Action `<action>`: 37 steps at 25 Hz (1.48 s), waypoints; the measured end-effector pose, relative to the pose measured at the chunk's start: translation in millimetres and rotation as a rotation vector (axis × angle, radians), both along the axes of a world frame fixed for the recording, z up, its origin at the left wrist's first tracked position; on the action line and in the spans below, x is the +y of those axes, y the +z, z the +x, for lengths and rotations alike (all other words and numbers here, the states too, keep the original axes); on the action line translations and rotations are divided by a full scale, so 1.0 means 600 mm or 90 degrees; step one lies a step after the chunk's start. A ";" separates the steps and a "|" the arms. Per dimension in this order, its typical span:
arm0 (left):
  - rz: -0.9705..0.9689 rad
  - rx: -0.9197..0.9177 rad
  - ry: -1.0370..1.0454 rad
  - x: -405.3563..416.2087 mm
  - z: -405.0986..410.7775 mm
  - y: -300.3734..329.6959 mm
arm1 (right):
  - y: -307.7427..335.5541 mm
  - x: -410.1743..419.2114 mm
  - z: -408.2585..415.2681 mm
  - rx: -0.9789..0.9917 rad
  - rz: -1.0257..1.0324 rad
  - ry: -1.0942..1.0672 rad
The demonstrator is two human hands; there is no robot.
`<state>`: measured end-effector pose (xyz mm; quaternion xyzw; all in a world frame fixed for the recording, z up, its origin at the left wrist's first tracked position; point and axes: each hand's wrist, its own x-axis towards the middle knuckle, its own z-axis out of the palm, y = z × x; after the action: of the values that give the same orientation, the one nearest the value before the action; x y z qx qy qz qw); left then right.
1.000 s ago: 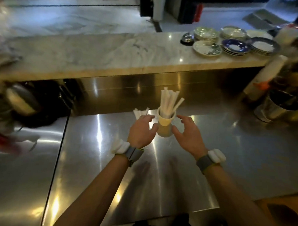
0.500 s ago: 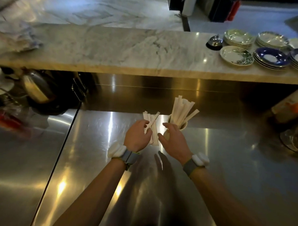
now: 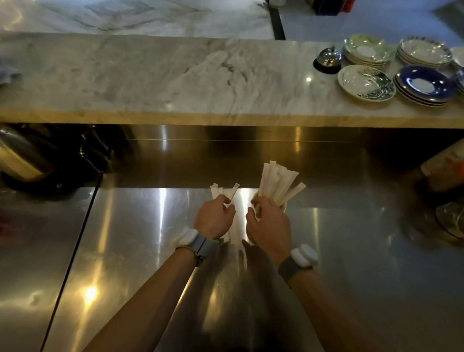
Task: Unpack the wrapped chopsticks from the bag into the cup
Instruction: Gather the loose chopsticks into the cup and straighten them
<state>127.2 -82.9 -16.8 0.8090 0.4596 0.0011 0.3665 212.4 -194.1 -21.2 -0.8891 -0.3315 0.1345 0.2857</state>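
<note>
Steel, brushed and bright with lamp glare, covers the counter point(image 3: 142, 251) where we work, and both our hands sit close together at its middle. Our left hand point(image 3: 214, 219) is curled shut around a small bundle of wrapped chopsticks point(image 3: 223, 192), whose paper tips fan out past the knuckles on the far side while the lower ends show just beneath the wrist. Our right hand point(image 3: 268, 225) is just to the right of it, fingers bent inward at the near side of the cup point(image 3: 282, 205); it covers most of the cup, and we cannot tell whether those fingers pinch a wrapper or only rest against the rim. More wrapped chopsticks point(image 3: 277, 181) stand in that cup, leaning and spreading toward the far right. Each wrist wears a band with a white device. Beyond the steel runs a marble ledge point(image 3: 176, 77), and at its far right sit stacks of plates point(image 3: 389, 71) beside a small metal bell point(image 3: 328, 57). A dark kettle point(image 3: 19, 156) stands at the far left.
</note>
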 end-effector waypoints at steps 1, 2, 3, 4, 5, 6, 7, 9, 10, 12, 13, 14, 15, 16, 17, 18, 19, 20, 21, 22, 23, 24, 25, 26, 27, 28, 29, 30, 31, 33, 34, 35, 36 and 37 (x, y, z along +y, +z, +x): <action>-0.012 0.005 -0.001 -0.005 0.013 -0.001 | -0.004 -0.009 0.011 0.003 -0.038 0.013; -0.026 0.008 -0.002 -0.008 0.025 -0.003 | -0.006 -0.015 0.021 0.022 -0.091 0.023; -0.047 0.010 -0.008 -0.012 0.043 -0.006 | -0.009 -0.022 0.032 0.043 -0.149 0.027; -0.067 0.009 -0.015 -0.017 0.057 -0.009 | -0.012 -0.028 0.037 0.049 -0.198 0.032; -0.086 0.004 -0.018 -0.022 0.066 -0.009 | -0.014 -0.032 0.038 0.031 -0.227 0.043; -0.101 -0.008 -0.017 -0.026 0.075 -0.007 | -0.016 -0.037 0.038 0.000 -0.247 0.056; -0.114 -0.021 -0.008 -0.029 0.083 -0.004 | -0.017 -0.040 0.040 -0.027 -0.242 0.059; -0.113 -0.042 0.011 -0.029 0.086 0.002 | -0.020 -0.038 0.043 -0.031 -0.197 0.053; -0.104 -0.050 0.028 -0.028 0.082 0.009 | -0.021 -0.034 0.043 -0.021 -0.183 0.056; -0.097 -0.077 0.089 -0.022 0.066 0.023 | -0.022 -0.022 0.042 0.035 -0.150 0.080; -0.101 -0.094 0.135 -0.014 0.045 0.030 | -0.021 -0.009 0.029 0.074 -0.108 0.108; -0.103 -0.107 0.180 -0.005 0.024 0.039 | -0.018 0.004 0.016 0.087 -0.060 0.129; -0.103 -0.114 0.221 0.002 0.005 0.047 | -0.014 0.015 0.002 0.074 -0.015 0.148; -0.100 -0.117 0.255 0.011 -0.020 0.052 | -0.012 0.028 -0.015 0.038 0.005 0.180; -0.095 -0.123 0.271 0.019 -0.045 0.053 | -0.011 0.041 -0.033 0.019 0.027 0.212; -0.086 -0.128 0.280 0.027 -0.077 0.052 | -0.013 0.058 -0.054 0.021 0.045 0.248; -0.082 -0.129 0.288 0.033 -0.105 0.051 | -0.018 0.071 -0.072 0.028 0.047 0.277; -0.089 -0.124 0.308 0.036 -0.128 0.048 | -0.022 0.080 -0.088 0.035 0.030 0.298; -0.100 -0.121 0.341 0.039 -0.151 0.043 | -0.028 0.089 -0.105 0.042 0.013 0.318; -0.109 -0.115 0.365 0.039 -0.163 0.038 | -0.037 0.095 -0.114 0.046 0.001 0.333; -0.114 -0.109 0.378 0.036 -0.166 0.035 | -0.047 0.096 -0.117 0.047 -0.003 0.341; -0.113 -0.104 0.381 0.033 -0.165 0.034 | -0.051 0.096 -0.117 0.044 -0.007 0.344; -0.110 -0.100 0.380 0.032 -0.164 0.034 | -0.053 0.095 -0.118 0.038 -0.006 0.341; -0.105 -0.097 0.378 0.031 -0.163 0.036 | -0.052 0.094 -0.115 0.033 0.001 0.329; -0.102 -0.096 0.374 0.031 -0.158 0.038 | -0.051 0.094 -0.107 0.032 0.012 0.309; -0.101 -0.092 0.374 0.032 -0.156 0.039 | -0.047 0.093 -0.096 0.046 0.027 0.274; -0.098 -0.083 0.376 0.032 -0.158 0.040 | -0.046 0.095 -0.086 0.069 0.049 0.222; -0.091 -0.075 0.378 0.033 -0.158 0.040 | -0.048 0.099 -0.072 0.079 0.054 0.155; -0.086 -0.068 0.379 0.034 -0.158 0.041 | -0.053 0.106 -0.055 0.077 0.035 0.088; -0.098 -0.066 0.370 0.037 -0.157 0.040 | -0.070 0.124 -0.019 0.065 -0.109 -0.007; -0.107 -0.075 0.365 0.038 -0.157 0.040 | -0.075 0.134 -0.008 0.072 -0.195 -0.020; -0.113 -0.082 0.360 0.041 -0.158 0.040 | -0.078 0.145 0.000 0.088 -0.257 -0.020; -0.114 -0.086 0.352 0.043 -0.159 0.040 | -0.078 0.156 0.002 0.099 -0.294 -0.012; -0.113 -0.087 0.347 0.045 -0.160 0.039 | -0.078 0.168 -0.001 0.099 -0.315 0.000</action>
<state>31.1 -55.9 6.7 0.6187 0.6323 0.1136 0.4523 211.9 -93.3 -68.2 -0.9188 -0.2657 0.2795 0.0837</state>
